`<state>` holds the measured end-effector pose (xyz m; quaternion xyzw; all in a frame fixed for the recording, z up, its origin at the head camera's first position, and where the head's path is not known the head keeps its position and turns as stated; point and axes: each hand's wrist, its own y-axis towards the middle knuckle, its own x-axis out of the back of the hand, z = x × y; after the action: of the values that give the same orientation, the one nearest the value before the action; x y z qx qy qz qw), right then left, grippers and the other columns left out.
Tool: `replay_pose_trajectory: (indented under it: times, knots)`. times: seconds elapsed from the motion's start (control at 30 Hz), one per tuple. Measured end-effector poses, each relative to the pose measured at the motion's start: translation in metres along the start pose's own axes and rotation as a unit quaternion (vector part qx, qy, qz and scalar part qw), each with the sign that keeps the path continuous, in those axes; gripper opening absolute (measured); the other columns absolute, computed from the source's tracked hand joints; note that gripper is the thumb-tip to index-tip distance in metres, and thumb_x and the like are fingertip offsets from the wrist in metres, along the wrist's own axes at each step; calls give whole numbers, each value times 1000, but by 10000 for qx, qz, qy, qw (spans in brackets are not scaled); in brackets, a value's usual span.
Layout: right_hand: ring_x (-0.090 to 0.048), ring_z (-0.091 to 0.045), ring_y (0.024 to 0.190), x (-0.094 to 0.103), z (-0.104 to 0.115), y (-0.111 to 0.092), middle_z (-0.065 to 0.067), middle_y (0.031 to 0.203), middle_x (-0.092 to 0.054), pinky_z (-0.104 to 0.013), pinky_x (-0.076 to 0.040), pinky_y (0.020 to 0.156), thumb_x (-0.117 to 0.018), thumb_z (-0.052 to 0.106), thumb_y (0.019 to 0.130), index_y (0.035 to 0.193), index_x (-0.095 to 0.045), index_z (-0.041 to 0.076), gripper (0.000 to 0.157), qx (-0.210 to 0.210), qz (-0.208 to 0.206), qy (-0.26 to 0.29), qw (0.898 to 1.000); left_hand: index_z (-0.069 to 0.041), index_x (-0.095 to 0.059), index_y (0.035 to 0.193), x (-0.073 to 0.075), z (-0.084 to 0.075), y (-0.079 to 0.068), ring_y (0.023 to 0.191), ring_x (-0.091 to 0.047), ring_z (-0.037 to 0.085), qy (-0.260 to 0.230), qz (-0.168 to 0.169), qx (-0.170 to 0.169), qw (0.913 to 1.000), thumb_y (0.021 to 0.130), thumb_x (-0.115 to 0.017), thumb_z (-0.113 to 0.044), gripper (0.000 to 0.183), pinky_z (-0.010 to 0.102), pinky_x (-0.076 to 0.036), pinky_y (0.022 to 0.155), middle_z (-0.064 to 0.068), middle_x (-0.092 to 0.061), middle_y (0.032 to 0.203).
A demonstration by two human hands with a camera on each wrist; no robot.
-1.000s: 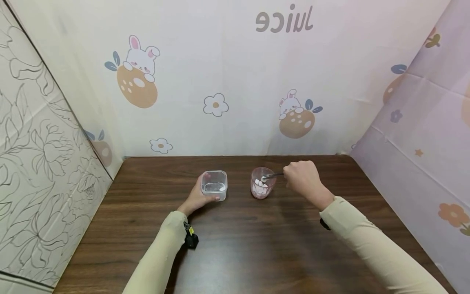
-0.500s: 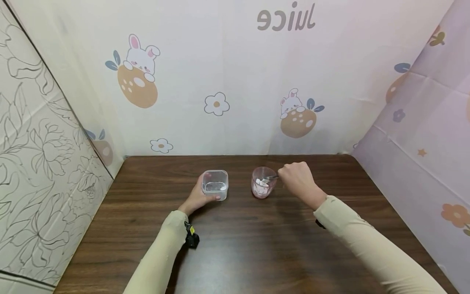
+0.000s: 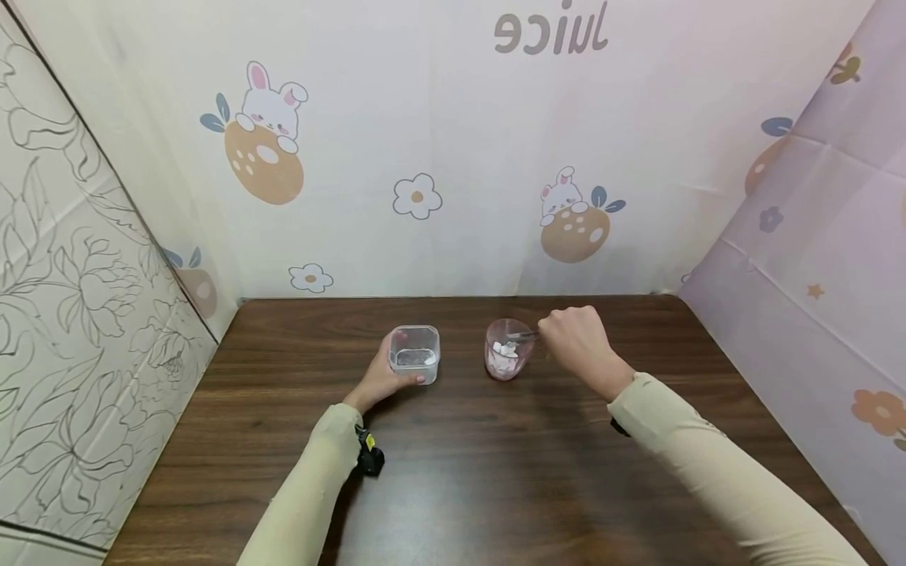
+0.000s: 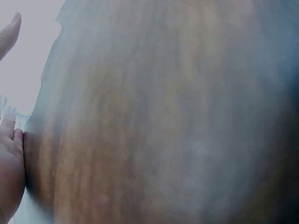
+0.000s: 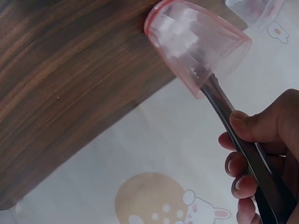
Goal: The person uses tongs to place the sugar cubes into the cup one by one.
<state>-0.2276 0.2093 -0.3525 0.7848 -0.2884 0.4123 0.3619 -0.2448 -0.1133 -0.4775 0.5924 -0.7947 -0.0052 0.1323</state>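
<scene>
My left hand [image 3: 382,377] holds a clear square plastic box [image 3: 414,358] by its left side, thumb at the front. One small white piece [image 3: 429,361] lies inside it. To the right stands a pinkish clear cup [image 5: 187,46], partly filled with white chunks [image 3: 502,358]. Beside the cup my right hand [image 3: 576,342] grips metal tongs [image 5: 250,156], fingers curled round the handle and thumb on top. The tongs slant over the rim, their tips inside the cup and blurred behind its wall. In the left wrist view only part of the left hand [image 4: 10,163] shows.
A dark wood table [image 3: 453,472] lies under both hands. Its back edge meets a wall cloth [image 3: 453,244] with rabbit and flower prints, close behind the cup and box. A patterned panel [image 3: 85,314] bounds the left side and another cloth [image 3: 814,259] the right.
My right hand has moved a little left, bringing the tongs further into the cup. The white piece seen near their tips a second ago is now indistinct among the chunks. The left hand stays put.
</scene>
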Motion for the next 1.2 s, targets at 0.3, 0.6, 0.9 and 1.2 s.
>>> replay_pose_trajectory:
  times: [0.3,0.6,0.9,1.2]
  knots:
    - [-19,-11,47,22,-2,4,7,46,-21,-29,-23,36,-69,-4,54,43,-25,21,51,-7,-231,118,9997,6,-22,145,1,24,7,124,-38,46,-48,-165,5,9999,65,-83,5,100,56,-27,105,30,-37,139]
    - [-16,-12,49,42,4,13,7,49,-17,-28,-19,36,-53,-9,53,46,-21,21,44,48,-621,241,9978,-5,-26,145,1,44,12,125,-41,36,123,-276,129,9995,63,-86,0,102,48,-29,106,20,-41,140]
    - [-17,-12,49,51,22,31,6,48,-20,-29,-22,36,-53,-9,62,47,-23,19,43,220,-654,231,9974,-4,-26,145,0,44,11,126,-40,36,146,-237,35,9996,64,-85,0,101,49,-29,106,22,-40,140]
    - [-12,-13,54,54,45,50,5,58,-10,-28,-15,43,-55,-4,63,53,-17,19,46,483,-650,341,9961,7,-22,144,0,17,6,125,-37,47,-36,-54,-8,10000,66,-82,4,99,57,-27,105,32,-35,139]
